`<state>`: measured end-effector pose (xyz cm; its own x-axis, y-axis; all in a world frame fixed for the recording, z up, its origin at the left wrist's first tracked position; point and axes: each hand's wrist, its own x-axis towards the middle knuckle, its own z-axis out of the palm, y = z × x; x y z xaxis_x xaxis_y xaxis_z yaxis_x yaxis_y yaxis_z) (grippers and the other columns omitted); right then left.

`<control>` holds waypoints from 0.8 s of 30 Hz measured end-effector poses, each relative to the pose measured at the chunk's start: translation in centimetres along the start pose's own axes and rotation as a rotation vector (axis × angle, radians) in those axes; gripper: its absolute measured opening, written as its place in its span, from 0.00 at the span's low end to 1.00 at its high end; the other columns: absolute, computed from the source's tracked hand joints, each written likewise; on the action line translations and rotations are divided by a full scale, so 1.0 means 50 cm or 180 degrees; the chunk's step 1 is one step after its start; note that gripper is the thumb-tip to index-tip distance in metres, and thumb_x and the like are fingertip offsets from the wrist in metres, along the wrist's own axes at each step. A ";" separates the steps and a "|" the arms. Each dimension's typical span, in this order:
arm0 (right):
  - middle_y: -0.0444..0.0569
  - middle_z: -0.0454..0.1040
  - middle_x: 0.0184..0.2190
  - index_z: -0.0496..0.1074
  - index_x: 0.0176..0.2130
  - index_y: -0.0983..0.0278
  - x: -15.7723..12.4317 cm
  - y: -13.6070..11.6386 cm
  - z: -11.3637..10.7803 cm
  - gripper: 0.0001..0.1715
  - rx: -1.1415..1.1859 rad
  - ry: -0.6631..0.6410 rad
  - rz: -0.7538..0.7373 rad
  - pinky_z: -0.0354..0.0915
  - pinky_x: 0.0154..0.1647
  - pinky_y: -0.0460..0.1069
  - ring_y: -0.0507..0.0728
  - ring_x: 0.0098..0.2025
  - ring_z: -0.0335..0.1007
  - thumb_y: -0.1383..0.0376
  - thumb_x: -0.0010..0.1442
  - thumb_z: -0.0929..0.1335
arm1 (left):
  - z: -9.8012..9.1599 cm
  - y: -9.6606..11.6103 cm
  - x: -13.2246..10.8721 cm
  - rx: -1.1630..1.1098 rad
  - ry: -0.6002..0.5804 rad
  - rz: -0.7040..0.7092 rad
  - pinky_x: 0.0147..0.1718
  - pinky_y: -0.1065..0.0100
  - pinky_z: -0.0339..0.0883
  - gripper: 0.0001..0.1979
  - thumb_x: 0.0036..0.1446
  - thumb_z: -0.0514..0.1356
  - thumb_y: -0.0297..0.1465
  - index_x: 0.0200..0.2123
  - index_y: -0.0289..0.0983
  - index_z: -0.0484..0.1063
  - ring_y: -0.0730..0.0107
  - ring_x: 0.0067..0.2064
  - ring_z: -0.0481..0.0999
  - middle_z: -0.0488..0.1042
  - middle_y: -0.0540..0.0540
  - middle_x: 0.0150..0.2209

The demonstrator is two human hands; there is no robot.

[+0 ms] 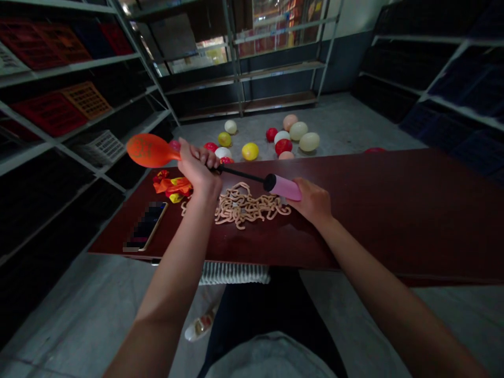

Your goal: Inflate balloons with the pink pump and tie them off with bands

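My left hand point(200, 170) is closed around the neck of a partly filled orange balloon point(146, 150) and the near end of a hand balloon pump. The balloon points left and has dark printing on it. From that fist a thin black rod runs right into the pump's pink barrel point(287, 188), which my right hand point(314, 201) grips at its far end. Where the balloon's mouth meets the pump is hidden by my left fingers. Below the pump, a heap of beige long thin balloons point(244, 207) lies on the dark red table point(378, 210).
Uninflated orange, red and yellow balloons point(173, 186) lie at the table's left, near a phone point(147, 228). Several inflated balloons point(250, 151) rest on the floor beyond the table. Shelves with crates point(51, 113) stand left, and more shelving point(275, 73) stands behind.
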<state>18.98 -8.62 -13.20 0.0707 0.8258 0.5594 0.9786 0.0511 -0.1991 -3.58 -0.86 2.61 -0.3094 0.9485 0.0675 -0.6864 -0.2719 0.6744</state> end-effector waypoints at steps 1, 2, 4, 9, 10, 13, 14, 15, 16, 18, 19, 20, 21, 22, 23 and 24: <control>0.53 0.79 0.42 0.71 0.50 0.63 0.001 0.001 -0.002 0.23 0.0031 0.0003 0.0054 0.62 0.37 0.51 0.62 0.39 0.75 0.56 0.56 0.71 | 0.008 -0.010 -0.003 0.0010 -0.0008 0.0011 0.15 0.74 0.45 0.25 0.72 0.49 0.40 0.22 0.38 0.47 0.81 0.14 0.48 0.46 0.57 0.15; 0.53 0.79 0.41 0.71 0.49 0.62 0.002 0.002 -0.003 0.23 0.0072 -0.0002 0.0095 0.62 0.36 0.51 0.61 0.39 0.75 0.56 0.56 0.71 | 0.015 -0.022 -0.006 0.0023 -0.0030 0.0009 0.14 0.73 0.45 0.26 0.72 0.49 0.40 0.21 0.38 0.47 0.81 0.14 0.48 0.46 0.57 0.15; 0.52 0.79 0.41 0.71 0.48 0.62 0.004 0.003 -0.006 0.22 0.0160 -0.0012 0.0153 0.61 0.36 0.51 0.61 0.38 0.75 0.57 0.56 0.71 | 0.029 -0.050 -0.014 0.0049 -0.0119 -0.0003 0.14 0.73 0.44 0.26 0.71 0.50 0.40 0.21 0.38 0.47 0.81 0.13 0.48 0.46 0.57 0.15; 0.51 0.79 0.40 0.71 0.49 0.61 0.006 0.003 -0.009 0.22 0.0268 -0.0058 0.0308 0.60 0.35 0.50 0.61 0.39 0.75 0.56 0.56 0.71 | 0.054 -0.148 -0.054 0.0174 -0.0363 -0.0131 0.14 0.74 0.46 0.27 0.69 0.52 0.42 0.20 0.38 0.48 0.81 0.13 0.50 0.47 0.57 0.15; 0.51 0.79 0.40 0.71 0.49 0.62 0.005 0.004 -0.010 0.22 0.0272 -0.0078 0.0342 0.60 0.36 0.50 0.61 0.39 0.75 0.56 0.57 0.71 | 0.056 -0.169 -0.064 0.0196 -0.0370 -0.0176 0.13 0.74 0.46 0.27 0.69 0.52 0.42 0.20 0.38 0.48 0.81 0.13 0.50 0.47 0.57 0.14; 0.52 0.79 0.39 0.71 0.49 0.62 0.005 0.006 -0.011 0.23 0.0225 -0.0101 0.0423 0.60 0.35 0.50 0.61 0.39 0.75 0.55 0.56 0.71 | 0.055 -0.217 -0.083 0.0182 -0.0319 -0.0288 0.13 0.73 0.45 0.26 0.69 0.52 0.39 0.19 0.38 0.48 0.80 0.12 0.50 0.47 0.57 0.14; 0.51 0.79 0.39 0.71 0.49 0.62 0.006 0.007 -0.011 0.22 0.0191 -0.0099 0.0434 0.59 0.35 0.50 0.61 0.39 0.75 0.55 0.56 0.71 | 0.053 -0.226 -0.085 0.0161 -0.0290 -0.0311 0.13 0.73 0.45 0.26 0.69 0.52 0.39 0.19 0.39 0.48 0.80 0.12 0.50 0.47 0.57 0.14; 0.51 0.79 0.40 0.71 0.49 0.61 0.006 0.007 -0.011 0.22 0.0156 -0.0101 0.0430 0.59 0.35 0.50 0.61 0.39 0.74 0.56 0.56 0.71 | 0.050 -0.231 -0.085 0.0141 -0.0264 -0.0329 0.13 0.73 0.44 0.26 0.69 0.52 0.39 0.19 0.39 0.49 0.80 0.12 0.49 0.47 0.57 0.14; 0.51 0.79 0.40 0.71 0.49 0.61 0.007 0.006 -0.011 0.22 0.0125 -0.0100 0.0413 0.59 0.35 0.50 0.61 0.39 0.74 0.56 0.56 0.71 | 0.047 -0.233 -0.083 0.0124 -0.0249 -0.0349 0.13 0.73 0.44 0.25 0.69 0.52 0.38 0.19 0.39 0.49 0.80 0.12 0.49 0.47 0.57 0.14; 0.51 0.79 0.40 0.72 0.49 0.61 0.008 0.002 -0.012 0.22 0.0084 -0.0107 0.0343 0.58 0.35 0.50 0.60 0.39 0.74 0.56 0.56 0.71 | 0.038 -0.225 -0.076 0.0095 -0.0222 -0.0382 0.13 0.73 0.43 0.25 0.68 0.52 0.38 0.20 0.38 0.49 0.80 0.12 0.49 0.47 0.57 0.13; 0.51 0.79 0.39 0.72 0.49 0.61 0.008 -0.001 -0.013 0.22 0.0068 -0.0122 0.0303 0.58 0.35 0.50 0.61 0.39 0.75 0.55 0.57 0.71 | 0.034 -0.219 -0.071 0.0078 -0.0205 -0.0405 0.13 0.73 0.43 0.25 0.68 0.52 0.37 0.20 0.38 0.49 0.80 0.12 0.49 0.47 0.57 0.13; 0.51 0.79 0.39 0.72 0.49 0.62 0.008 -0.005 -0.014 0.22 0.0052 -0.0140 0.0256 0.58 0.35 0.50 0.61 0.39 0.75 0.55 0.57 0.70 | 0.029 -0.210 -0.067 0.0058 -0.0189 -0.0435 0.13 0.73 0.43 0.24 0.69 0.52 0.37 0.20 0.38 0.49 0.80 0.12 0.49 0.47 0.57 0.13; 0.51 0.79 0.39 0.72 0.49 0.62 0.008 -0.009 -0.014 0.22 0.0034 -0.0163 0.0201 0.58 0.35 0.50 0.60 0.39 0.75 0.54 0.58 0.70 | 0.024 -0.201 -0.063 0.0034 -0.0172 -0.0462 0.13 0.73 0.42 0.24 0.69 0.51 0.36 0.20 0.38 0.49 0.80 0.12 0.48 0.47 0.57 0.13; 0.52 0.79 0.39 0.72 0.49 0.62 0.007 -0.013 -0.014 0.22 0.0013 -0.0194 0.0131 0.58 0.35 0.50 0.60 0.39 0.75 0.53 0.59 0.69 | 0.018 -0.192 -0.060 0.0007 -0.0158 -0.0484 0.13 0.73 0.42 0.24 0.69 0.51 0.35 0.20 0.38 0.49 0.80 0.12 0.48 0.47 0.57 0.13; 0.52 0.80 0.39 0.72 0.49 0.62 0.006 -0.016 -0.014 0.22 -0.0012 -0.0224 0.0048 0.58 0.35 0.50 0.60 0.39 0.75 0.53 0.59 0.69 | 0.012 -0.183 -0.057 -0.0013 -0.0158 -0.0507 0.13 0.73 0.42 0.24 0.70 0.50 0.35 0.20 0.38 0.49 0.80 0.12 0.48 0.47 0.57 0.13; 0.52 0.79 0.39 0.72 0.49 0.63 0.005 -0.019 -0.014 0.23 -0.0043 -0.0243 -0.0033 0.58 0.35 0.50 0.60 0.39 0.75 0.52 0.60 0.68 | 0.005 -0.173 -0.055 -0.0031 -0.0163 -0.0521 0.13 0.73 0.42 0.24 0.70 0.50 0.35 0.20 0.38 0.49 0.80 0.12 0.48 0.47 0.57 0.13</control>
<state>18.17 -8.85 -12.32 0.0461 0.8658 0.4982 0.9818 0.0527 -0.1825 3.36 -1.06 -3.25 -0.1590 0.9873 -0.0051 -0.7314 -0.1143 0.6723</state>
